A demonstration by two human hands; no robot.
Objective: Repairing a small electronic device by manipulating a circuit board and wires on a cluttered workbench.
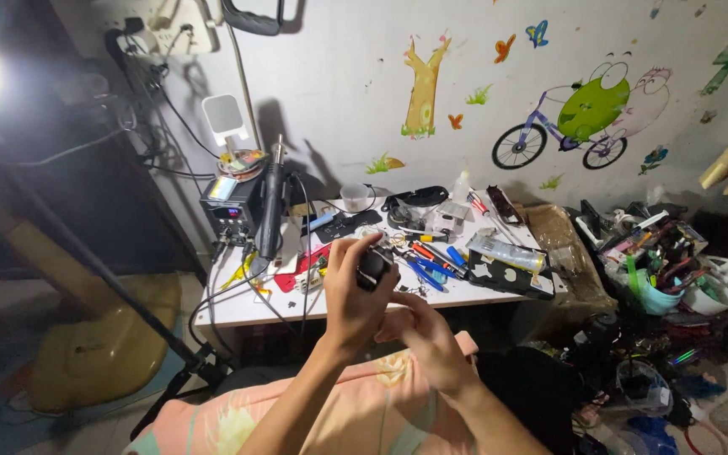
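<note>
My left hand (349,295) is raised in front of me, its fingers closed around a small black device (373,269) held upright. Just below and to the right, my right hand (425,337) curls under the left one, fingertips up near the bottom of the device; I cannot tell whether it holds anything. Both hands hover over the near edge of a small white worktable (238,307), above my lap covered in pink flowered cloth (364,413).
A soldering station (227,202) with its hot-air wand (271,202) stands at the table's left. Pliers with blue handles (425,271), screwdrivers, a black tray (511,274) and cables cover the tabletop. A cluttered bin pile (659,278) lies right; a lamp stand (86,261) slants left.
</note>
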